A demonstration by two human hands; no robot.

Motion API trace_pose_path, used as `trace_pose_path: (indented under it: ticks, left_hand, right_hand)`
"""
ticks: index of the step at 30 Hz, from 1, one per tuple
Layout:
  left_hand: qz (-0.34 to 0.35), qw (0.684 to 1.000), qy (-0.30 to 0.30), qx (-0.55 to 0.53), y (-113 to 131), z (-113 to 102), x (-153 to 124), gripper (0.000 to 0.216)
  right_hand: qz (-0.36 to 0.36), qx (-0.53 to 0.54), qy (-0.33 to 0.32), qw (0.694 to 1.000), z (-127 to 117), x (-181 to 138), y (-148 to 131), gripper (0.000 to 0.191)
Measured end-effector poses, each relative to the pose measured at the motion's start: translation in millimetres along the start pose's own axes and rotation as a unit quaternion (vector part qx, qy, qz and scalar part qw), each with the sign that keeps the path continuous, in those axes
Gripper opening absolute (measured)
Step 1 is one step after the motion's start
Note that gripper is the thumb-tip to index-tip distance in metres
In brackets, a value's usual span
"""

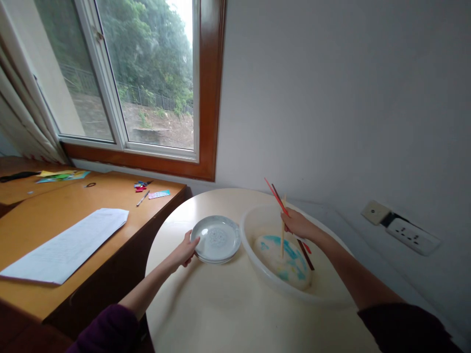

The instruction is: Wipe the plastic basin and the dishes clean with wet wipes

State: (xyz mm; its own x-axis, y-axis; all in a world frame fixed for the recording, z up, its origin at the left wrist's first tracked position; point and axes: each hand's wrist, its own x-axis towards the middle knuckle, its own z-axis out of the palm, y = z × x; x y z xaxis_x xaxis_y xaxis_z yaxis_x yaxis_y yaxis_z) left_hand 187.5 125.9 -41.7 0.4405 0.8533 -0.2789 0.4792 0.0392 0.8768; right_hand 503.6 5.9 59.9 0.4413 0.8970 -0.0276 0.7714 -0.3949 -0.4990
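Note:
My left hand [187, 250] grips the left rim of a small stack of pale grey-white plates [216, 238], thumb on top and fingers curled at the side. The plates are at the left of a whitish translucent plastic basin [253, 255], close to its rim. Over the basin, my right hand [294, 223] is closed around several chopsticks [276, 196], red, dark brown and light wood. They point different ways; a light one hangs upright, and dark and red ends stick out below the hand. Blue-green patterning shows on the basin's bottom.
Basin and plates are on a round cream table [221, 314] against the wall. Left of it, a wooden desk [110, 196] bears white papers [73, 245], a pen [143, 198], a colourful card [159, 194] and small items. A socket [412, 236] is at the right.

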Motion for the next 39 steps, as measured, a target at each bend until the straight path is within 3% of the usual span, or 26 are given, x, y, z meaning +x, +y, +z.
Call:
trace_pose_path:
  ticks: [6, 8, 12, 13, 15, 18, 24, 26, 31, 39]
  left_hand:
    - [0.066, 0.99, 0.117, -0.036, 18, -29, -7, 0.048]
    - [0.097, 0.987, 0.115, -0.064, 32, -29, -15, 0.043]
    - [0.115, 0.984, -0.02, -0.136, 58, -10, -40, 0.047]
    - [0.1, 0.971, -0.098, -0.194, 63, -5, -45, 0.048]
    - [0.08, 0.943, -0.162, -0.278, 70, 5, -55, 0.046]
    - [0.047, 0.929, -0.166, -0.326, 76, 15, -63, 0.048]
    - [0.004, 0.941, -0.186, -0.282, 65, 25, -67, 0.062]
    - [0.016, 0.949, -0.185, -0.253, 61, 27, -67, 0.068]
    - [0.064, 0.971, -0.119, -0.198, 59, 34, -70, 0.069]
    - [0.164, 0.963, -0.072, -0.202, 43, 44, -67, 0.06]
  right_hand:
    - [-0.051, 0.16, -0.053, 0.984, 20, -3, -65, 0.021]
    - [-0.067, 0.209, -0.074, 0.973, 36, -6, -88, 0.02]
    - [-0.103, 0.284, -0.096, 0.948, 71, -14, -130, 0.018]
    - [-0.111, 0.297, -0.096, 0.944, 79, -17, -138, 0.017]
    - [-0.124, 0.314, -0.087, 0.937, 95, -24, -149, 0.016]
    - [-0.135, 0.322, -0.047, 0.936, 111, -34, -155, 0.014]
    - [-0.128, 0.31, 0.031, 0.942, 125, -45, -149, 0.012]
    - [-0.122, 0.31, 0.035, 0.942, 128, -45, -147, 0.014]
    - [-0.103, 0.315, 0.043, 0.942, 134, -42, -145, 0.018]
    - [-0.112, 0.326, 0.006, 0.939, 127, -52, -139, 0.025]
